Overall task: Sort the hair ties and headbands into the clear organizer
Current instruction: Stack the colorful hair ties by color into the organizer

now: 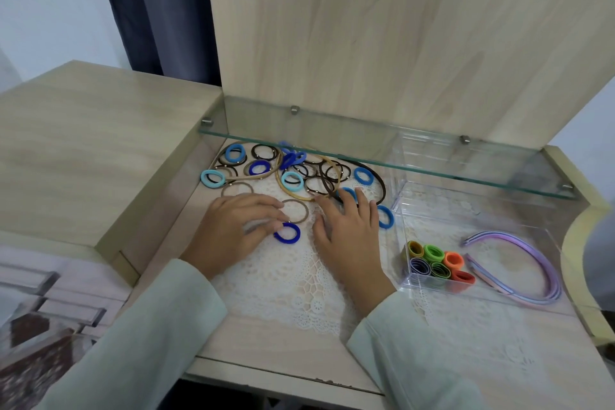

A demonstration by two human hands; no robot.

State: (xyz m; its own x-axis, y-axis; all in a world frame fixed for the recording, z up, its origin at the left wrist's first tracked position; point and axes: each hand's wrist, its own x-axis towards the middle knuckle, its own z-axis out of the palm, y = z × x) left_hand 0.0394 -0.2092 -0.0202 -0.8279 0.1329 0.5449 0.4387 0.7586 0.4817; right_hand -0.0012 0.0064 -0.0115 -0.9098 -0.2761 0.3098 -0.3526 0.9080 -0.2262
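Left fingertips (pixel 278 225): lightly bent, close together, resting on the top rim of a dark blue hair tie (pixel 289 242). No pinch shows, and the thumb is hidden under the left hand (pixel 239 226). The tie lies flat on the lace mat (pixel 293 276) at about 5 o'clock from those tips, touching them. It's a slight oval, long axis roughly 9-to-3. A thin beige ring (pixel 307 210) sits at 12 o'clock of it, with the index finger lying across that ring.

Right fingertips (pixel 358 192): spread and nearly straight, pressing the near edge of the loose pile (pixel 299 173), on a mid-blue tie (pixel 346 190). The right hand (pixel 349 233) is flat and grips nothing. Another blue tie (pixel 390 217) is just beside it at 3 o'clock.

The clear organizer (pixel 402 210) is at 3 o'clock of the right hand. Its near-left compartment is packed with upright coloured ties (pixel 434 253). The purple headbands (pixel 545 263) are farther toward 3; I cannot tell through the clear walls whether they lie inside.

Key relation, as a judgement: the dark blue tie is the left hand's, but the organizer is on the right hand's far side. So it needs a reach across or a hand-over. Most ties are still unsorted.
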